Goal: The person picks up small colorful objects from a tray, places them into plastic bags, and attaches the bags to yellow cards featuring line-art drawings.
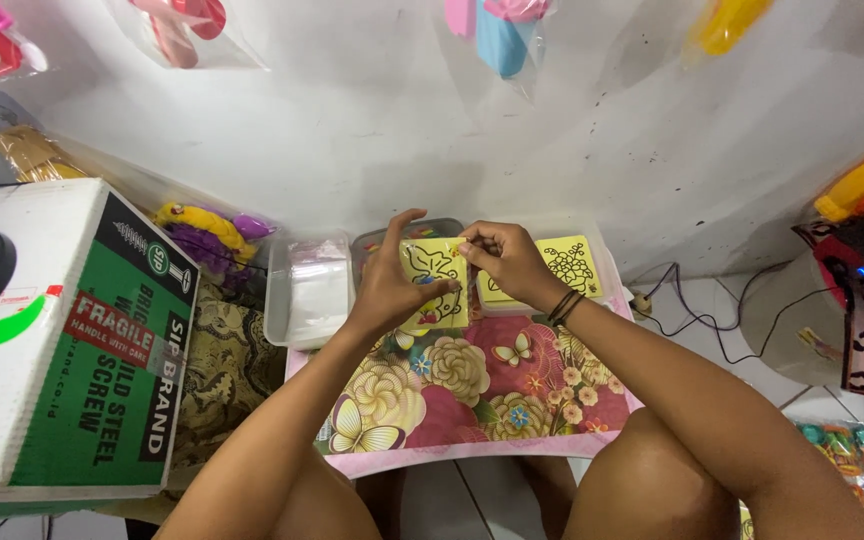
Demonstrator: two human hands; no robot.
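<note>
My left hand (389, 283) holds a yellow card with a black line drawing (436, 277) above a small floral-patterned table (472, 400). My right hand (505, 261) pinches at the card's upper right edge with thumb and forefinger; dark bands circle that wrist. A second yellow card with a black drawing (572, 266) lies on a clear container just right of my hands.
A clear plastic tray (309, 292) sits left of the cards. A green and white cardboard box (62, 340) stands at the left, with a patterned cloth (232, 365) beside it. Bagged toys hang on the white wall (432, 130). Cables (687, 320) lie on the floor at right.
</note>
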